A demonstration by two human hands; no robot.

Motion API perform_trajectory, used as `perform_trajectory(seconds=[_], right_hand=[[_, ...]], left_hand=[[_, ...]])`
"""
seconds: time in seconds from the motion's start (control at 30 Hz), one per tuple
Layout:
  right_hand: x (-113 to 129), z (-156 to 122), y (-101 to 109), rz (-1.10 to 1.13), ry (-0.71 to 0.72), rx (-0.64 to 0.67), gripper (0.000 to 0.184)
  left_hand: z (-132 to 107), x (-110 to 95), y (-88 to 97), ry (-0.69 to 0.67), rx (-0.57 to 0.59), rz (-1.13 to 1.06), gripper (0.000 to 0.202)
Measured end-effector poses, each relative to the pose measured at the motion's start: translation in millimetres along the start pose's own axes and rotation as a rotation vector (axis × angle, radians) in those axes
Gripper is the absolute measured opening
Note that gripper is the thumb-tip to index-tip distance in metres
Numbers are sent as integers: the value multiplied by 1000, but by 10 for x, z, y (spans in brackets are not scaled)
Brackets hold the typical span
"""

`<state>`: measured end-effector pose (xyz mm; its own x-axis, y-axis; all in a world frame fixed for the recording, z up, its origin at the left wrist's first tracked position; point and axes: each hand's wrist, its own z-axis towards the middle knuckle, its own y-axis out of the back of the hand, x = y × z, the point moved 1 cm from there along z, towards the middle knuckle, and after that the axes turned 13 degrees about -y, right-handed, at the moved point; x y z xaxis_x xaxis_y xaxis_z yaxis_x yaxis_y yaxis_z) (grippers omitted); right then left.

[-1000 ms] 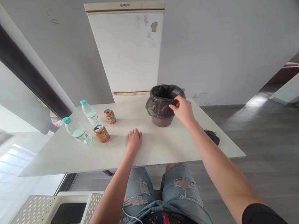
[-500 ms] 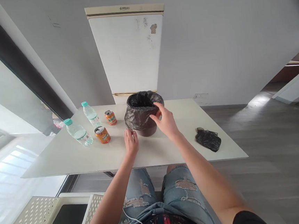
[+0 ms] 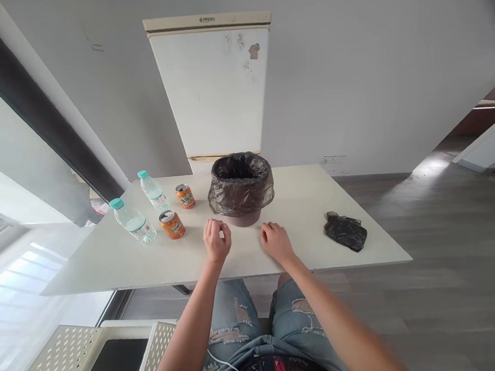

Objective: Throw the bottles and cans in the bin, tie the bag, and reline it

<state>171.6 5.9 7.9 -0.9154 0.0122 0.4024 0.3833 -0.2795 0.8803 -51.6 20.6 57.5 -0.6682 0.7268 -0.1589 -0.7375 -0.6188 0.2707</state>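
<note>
A brown trash can (image 3: 245, 219) stands upright on the white table, lined with a black garbage bag (image 3: 242, 194) whose edge is folded down over the rim. My left hand (image 3: 217, 240) rests at the can's near left, fingers curled closed, with nothing visible in them. At its near right lies my right hand (image 3: 277, 242), also loosely curled on the tabletop and apart from the can. Two orange cans (image 3: 173, 225) and two clear bottles with teal caps (image 3: 134, 223) stand to the left. A crumpled black plastic bag (image 3: 346, 232) lies at the right.
The white table (image 3: 305, 203) reaches from near my knees to the fridge (image 3: 213, 90) and grey wall behind. A perforated cream-coloured cart (image 3: 75, 350) with a dark flat object on it stands at lower left.
My right hand has let go of the bag's edge and come down to the table. The liner now hangs over the can's right side. My left hand has shifted slightly toward me.
</note>
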Motion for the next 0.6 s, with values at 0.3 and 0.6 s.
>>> perform_trajectory(seconds=[0.3, 0.6], right_hand=[[3, 19, -6, -60, 11, 16, 14], [-22, 13, -13, -3, 21, 16, 15]], left_hand=[[1295, 844, 1289, 313, -263, 514, 5], [1061, 1859, 1556, 806, 149, 502, 31]])
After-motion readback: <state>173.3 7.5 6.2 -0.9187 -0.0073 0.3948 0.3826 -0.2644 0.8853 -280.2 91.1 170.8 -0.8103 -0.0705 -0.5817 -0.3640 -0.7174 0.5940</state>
